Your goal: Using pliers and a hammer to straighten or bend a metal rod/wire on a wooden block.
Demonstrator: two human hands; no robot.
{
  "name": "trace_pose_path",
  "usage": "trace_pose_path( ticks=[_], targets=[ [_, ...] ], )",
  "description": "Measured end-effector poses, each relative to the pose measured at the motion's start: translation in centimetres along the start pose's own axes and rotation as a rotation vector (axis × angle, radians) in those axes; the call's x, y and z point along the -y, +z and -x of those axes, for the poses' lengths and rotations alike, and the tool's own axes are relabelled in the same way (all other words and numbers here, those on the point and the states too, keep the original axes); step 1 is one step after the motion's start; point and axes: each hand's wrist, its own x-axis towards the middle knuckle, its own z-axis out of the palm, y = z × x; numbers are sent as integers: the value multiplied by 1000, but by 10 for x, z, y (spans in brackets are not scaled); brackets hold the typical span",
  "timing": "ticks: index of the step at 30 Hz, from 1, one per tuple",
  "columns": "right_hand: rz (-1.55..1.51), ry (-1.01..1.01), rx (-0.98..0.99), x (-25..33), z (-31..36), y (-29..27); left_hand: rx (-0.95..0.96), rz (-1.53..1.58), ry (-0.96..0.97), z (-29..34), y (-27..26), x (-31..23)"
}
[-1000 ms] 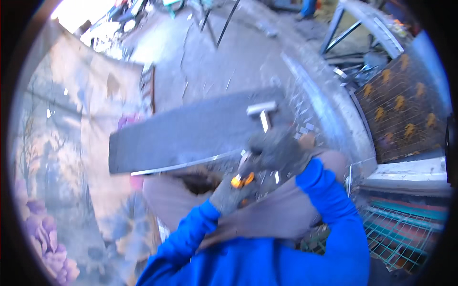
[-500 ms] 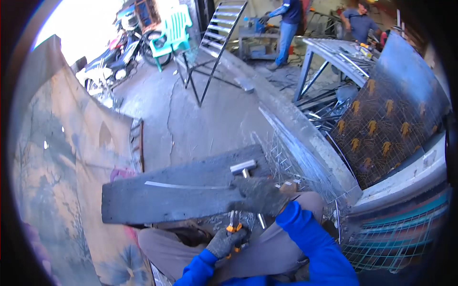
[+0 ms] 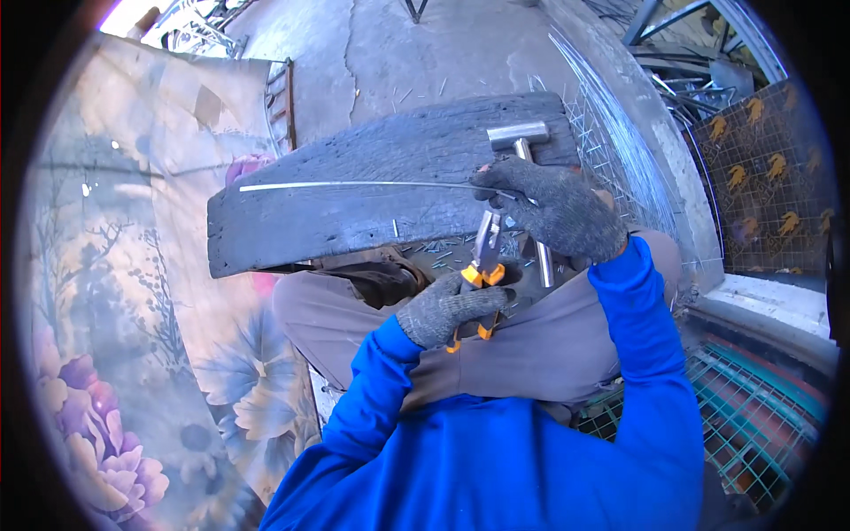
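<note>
My left hand (image 3: pixel 452 310), in a grey knit glove, is closed round a pair of pliers (image 3: pixel 482 276) with yellow-and-black handles. The plier jaws point up, close below my right fingertips. My gloved right hand (image 3: pixel 567 208) pinches one end of a thin, flat metal strip (image 3: pixel 354 184). Leftward from there the strip extends over a dark, worn wooden board (image 3: pixel 328 221), slightly bowed. A metal hammer (image 3: pixel 518 134) has its head over the board's right part; its handle passes beneath my right hand, and the handle's end shows below.
Short cut metal pieces (image 3: pixel 443 248) are scattered by the board's near edge. Long thin rods (image 3: pixel 620 133) lie beyond it at right. A floral cloth (image 3: pixel 150 292) hangs on the left, and green wire mesh (image 3: pixel 753 416) is low at right. A patterned dark panel (image 3: pixel 770 177) stands at far right.
The view has tilted down, so the workshop background and people have left it. My left hand has brought the pliers nearer my right fingers. The strip stays in my right hand.
</note>
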Motion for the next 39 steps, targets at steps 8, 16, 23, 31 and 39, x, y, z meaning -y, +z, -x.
trace_pose_path(
  ticks=[8, 16, 23, 31, 39],
  targets=[
    [5, 63, 69, 2, 8, -1, 22, -132, -63, -11, -6, -5],
    [5, -64, 3, 9, 3, 2, 12, 77, 33, -13, 5, -14],
    [-151, 16, -43, 5, 2, 1, -67, 9, 122, -15, 9, -11],
    [-223, -8, -46, -4, 0, 3, -92, -46, 78, -29, -12, -8],
    [130, 212, 80, -15, -7, 18, -176, 195, 69, -57, -22, 5]
  ],
)
